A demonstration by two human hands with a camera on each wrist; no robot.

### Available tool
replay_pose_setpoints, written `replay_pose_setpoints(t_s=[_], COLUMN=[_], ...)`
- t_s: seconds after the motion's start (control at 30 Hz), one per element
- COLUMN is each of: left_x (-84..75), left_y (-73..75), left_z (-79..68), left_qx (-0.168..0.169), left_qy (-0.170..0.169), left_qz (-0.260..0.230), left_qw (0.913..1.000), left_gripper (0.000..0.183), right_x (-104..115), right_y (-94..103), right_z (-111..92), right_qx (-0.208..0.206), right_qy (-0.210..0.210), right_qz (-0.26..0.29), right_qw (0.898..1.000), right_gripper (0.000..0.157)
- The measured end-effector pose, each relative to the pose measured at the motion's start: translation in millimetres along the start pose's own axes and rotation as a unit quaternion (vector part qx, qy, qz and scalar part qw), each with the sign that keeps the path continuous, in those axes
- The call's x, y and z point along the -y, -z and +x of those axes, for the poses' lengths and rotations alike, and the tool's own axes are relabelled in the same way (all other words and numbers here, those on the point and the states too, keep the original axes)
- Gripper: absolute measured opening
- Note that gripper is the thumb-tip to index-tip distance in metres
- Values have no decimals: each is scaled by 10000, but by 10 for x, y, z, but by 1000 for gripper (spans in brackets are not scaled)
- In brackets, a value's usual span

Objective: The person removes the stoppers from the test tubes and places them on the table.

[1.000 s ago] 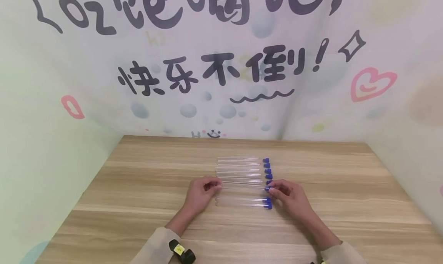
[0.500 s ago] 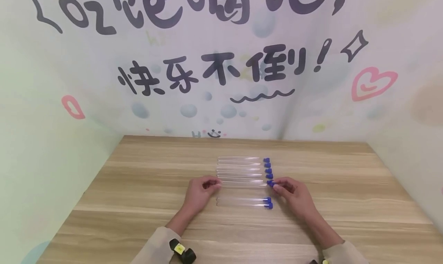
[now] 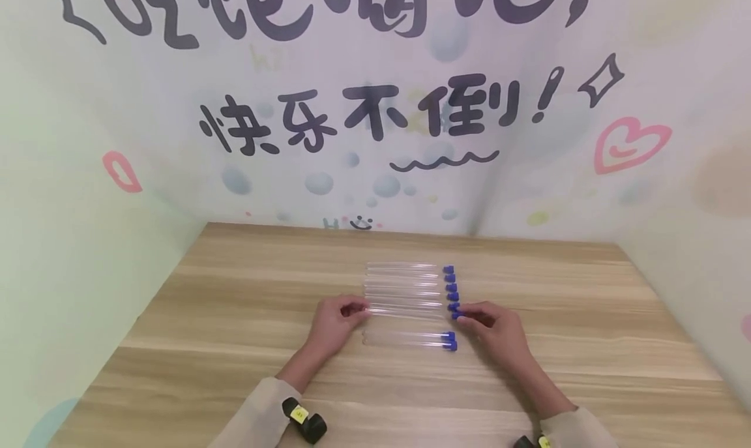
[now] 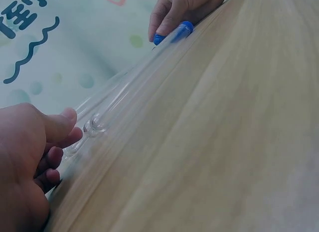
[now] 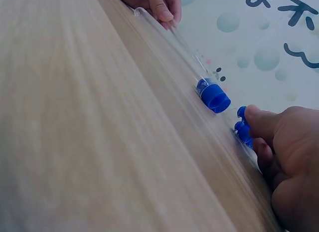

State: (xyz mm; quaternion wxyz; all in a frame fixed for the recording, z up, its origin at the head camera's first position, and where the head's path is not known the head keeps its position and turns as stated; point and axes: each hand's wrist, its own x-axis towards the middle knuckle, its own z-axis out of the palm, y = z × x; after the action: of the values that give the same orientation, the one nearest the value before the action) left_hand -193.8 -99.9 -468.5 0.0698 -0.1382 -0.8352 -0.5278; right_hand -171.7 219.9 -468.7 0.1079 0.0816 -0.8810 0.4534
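Our left fingers (image 4: 59, 125) pinch a tube (image 3: 405, 313) at one end; our right fingers (image 5: 263, 123) clamp a cap (image 3: 456, 315) beside the other. Two capped tubes (image 3: 411, 334) lie on the surface (image 3: 235, 330), nearer us.

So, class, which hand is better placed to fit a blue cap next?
Probably the right hand: it pinches a blue cap near the open end of a tube, while the left hand holds that tube's opposite end.

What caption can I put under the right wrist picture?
Right hand pinching a blue cap, with a capped tube lying nearby on the table.
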Motion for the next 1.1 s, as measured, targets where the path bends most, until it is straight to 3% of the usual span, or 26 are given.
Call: replay_pose_setpoints(t_s=[0.37,0.63,0.8,1.1], left_x=[28,36,40,1], left_y=[36,5,14,-14], left_z=[16,33,32,28], left_qx=[3,88,50,174], left_qy=[-290,-507,-413,-326], left_qz=[48,308,422,457], left_qw=[9996,9982,9982,9983], left_gripper=[16,14,14,13], right_x=[33,-6,8,11], right_y=[-31,-16,-25,18], right_z=[43,24,18,-8], right_qx=[156,137,138,85], right_qy=[193,-12,152,62], right_qz=[-258,-515,-445,-467], right_qw=[9994,9986,9988,9989], right_gripper=[17,19,22,25])
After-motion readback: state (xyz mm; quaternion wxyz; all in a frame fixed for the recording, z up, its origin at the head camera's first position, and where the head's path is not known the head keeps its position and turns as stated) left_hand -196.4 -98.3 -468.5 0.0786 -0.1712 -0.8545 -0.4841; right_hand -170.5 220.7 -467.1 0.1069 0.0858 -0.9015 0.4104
